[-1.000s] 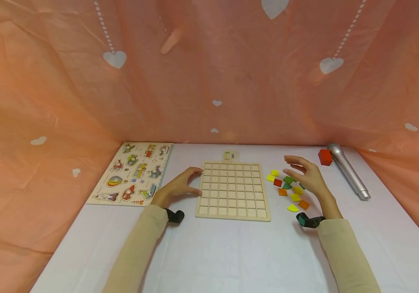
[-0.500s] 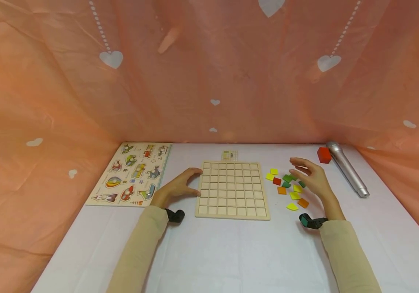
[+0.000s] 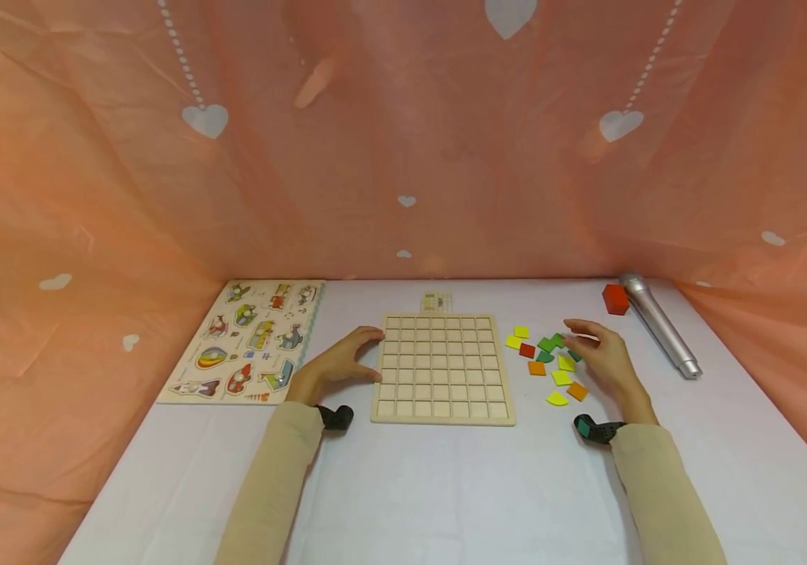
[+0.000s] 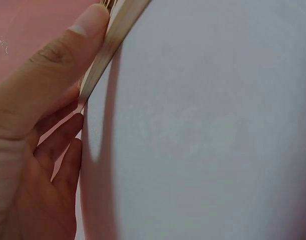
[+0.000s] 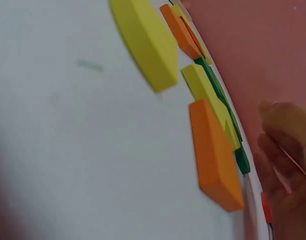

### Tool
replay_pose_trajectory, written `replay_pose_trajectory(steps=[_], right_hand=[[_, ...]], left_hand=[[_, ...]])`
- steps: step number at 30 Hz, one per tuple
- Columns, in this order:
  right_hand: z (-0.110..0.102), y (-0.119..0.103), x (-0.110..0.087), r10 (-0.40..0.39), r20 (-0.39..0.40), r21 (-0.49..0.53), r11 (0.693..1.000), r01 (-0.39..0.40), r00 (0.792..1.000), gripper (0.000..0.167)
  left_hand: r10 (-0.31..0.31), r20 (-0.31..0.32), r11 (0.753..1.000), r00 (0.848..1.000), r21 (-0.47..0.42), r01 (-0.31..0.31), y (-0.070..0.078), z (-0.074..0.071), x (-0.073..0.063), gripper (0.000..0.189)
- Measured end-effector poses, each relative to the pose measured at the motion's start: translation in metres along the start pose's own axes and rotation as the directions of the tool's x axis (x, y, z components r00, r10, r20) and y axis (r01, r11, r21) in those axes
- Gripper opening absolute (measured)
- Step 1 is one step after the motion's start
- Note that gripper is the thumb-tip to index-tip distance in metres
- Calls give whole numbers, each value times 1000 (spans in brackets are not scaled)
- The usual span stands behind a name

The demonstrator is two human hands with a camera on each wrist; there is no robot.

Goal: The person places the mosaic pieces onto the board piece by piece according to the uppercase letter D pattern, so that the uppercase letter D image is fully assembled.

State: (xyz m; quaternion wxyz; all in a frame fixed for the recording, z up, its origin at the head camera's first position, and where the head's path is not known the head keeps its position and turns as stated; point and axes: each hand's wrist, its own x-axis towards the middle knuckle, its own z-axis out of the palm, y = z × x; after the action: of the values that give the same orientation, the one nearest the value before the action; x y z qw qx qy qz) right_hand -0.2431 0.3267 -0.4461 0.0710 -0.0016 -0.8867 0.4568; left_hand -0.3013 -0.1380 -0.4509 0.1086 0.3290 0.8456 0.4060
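A wooden grid board (image 3: 443,419) with rows of square recesses lies on the table. My left hand (image 3: 336,365) is at its left edge, thumb and fingers spread apart. In the left wrist view the thumb (image 4: 62,65) touches the side of the board (image 4: 110,52). To the right of the board are scattered small tiles, among them a yellow quarter-round (image 3: 557,399), an orange square (image 3: 577,391), a red square (image 3: 527,351) and a green piece (image 3: 545,356). My right hand (image 3: 604,357) hovers over their right side, fingers loosely bent, with nothing seen between them.
A picture puzzle board (image 3: 244,345) lies at the left. Behind the grid board is a small printed card (image 3: 437,301). At the back right are a red block (image 3: 615,300) and a silver microphone (image 3: 660,326). A pink curtain (image 3: 403,157) hangs along the table's back.
My right hand has moved slightly right and lower over the tiles. The left hand stays at the board's edge, and the whole view shifts a little.
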Motion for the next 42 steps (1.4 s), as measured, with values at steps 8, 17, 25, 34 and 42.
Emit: replay_pose_trajectory(steps=[8, 17, 25, 34, 42], right_hand=[[8, 8, 8, -7, 20, -93, 996, 9, 1000, 40], [10, 5, 10, -36, 1, -159, 987, 36, 999, 36], [11, 3, 11, -27, -2, -167, 986, 26, 1000, 32], [13, -1, 13, 29, -10, -67, 997, -30, 1000, 32], [34, -35, 22, -7, 60, 185, 983, -5, 998, 33]], left_hand=[[-3, 4, 1000, 1000, -5, 3, 5, -2, -3, 78], [-37, 18, 998, 999, 42, 36, 11, -1, 1, 76], [-62, 30, 997, 998, 39, 61, 11, -2, 2, 77], [-65, 34, 991, 997, 117, 61, 6, -4, 7, 77], [-48, 52, 979, 997, 199, 37, 5, -6, 9, 76]])
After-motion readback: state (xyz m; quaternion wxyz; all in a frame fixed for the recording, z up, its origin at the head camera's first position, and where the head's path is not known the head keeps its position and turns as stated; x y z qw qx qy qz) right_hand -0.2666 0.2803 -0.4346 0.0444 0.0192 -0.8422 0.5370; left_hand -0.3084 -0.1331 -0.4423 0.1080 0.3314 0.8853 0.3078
